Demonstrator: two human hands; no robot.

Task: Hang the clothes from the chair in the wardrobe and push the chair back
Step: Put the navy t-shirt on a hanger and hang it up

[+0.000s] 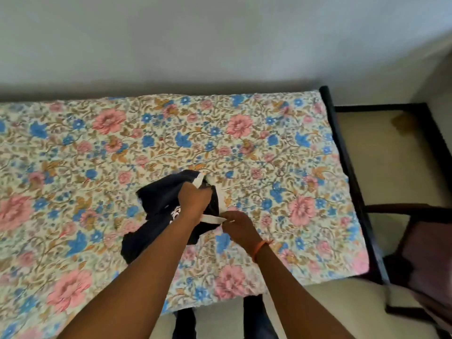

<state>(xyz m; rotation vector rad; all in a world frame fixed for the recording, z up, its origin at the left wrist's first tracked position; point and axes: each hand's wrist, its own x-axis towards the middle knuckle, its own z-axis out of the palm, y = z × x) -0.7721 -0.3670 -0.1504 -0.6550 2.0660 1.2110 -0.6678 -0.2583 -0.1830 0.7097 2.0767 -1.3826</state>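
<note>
- One dark garment [156,216] with white lettering is seen, lying crumpled on the bed under and to the left of the two hands.
- One white hanger [212,218] is seen in part: one pale arm runs between the two hands, and another pale piece shows at the garment's far edge, just beyond the left hand.
- One chair [420,250] of dark wood is counted, well to the right of the right hand, beside the bed's foot; something pinkish lies on its seat, too blurred to be told.
- One bed is present, covered by a floral bedspread [244,133] in pink, blue and tan, spread beneath both hands.
- The left hand [194,200] is closed, its fingers curled round the dark cloth and the hanger's upper part.
- The right hand [238,227] is closed in a pinch, the hanger's pale arm being held between thumb and fingertips just right of the garment.
- One orange band [259,248] is worn at the right wrist.
- The wardrobe is not seen.
</note>
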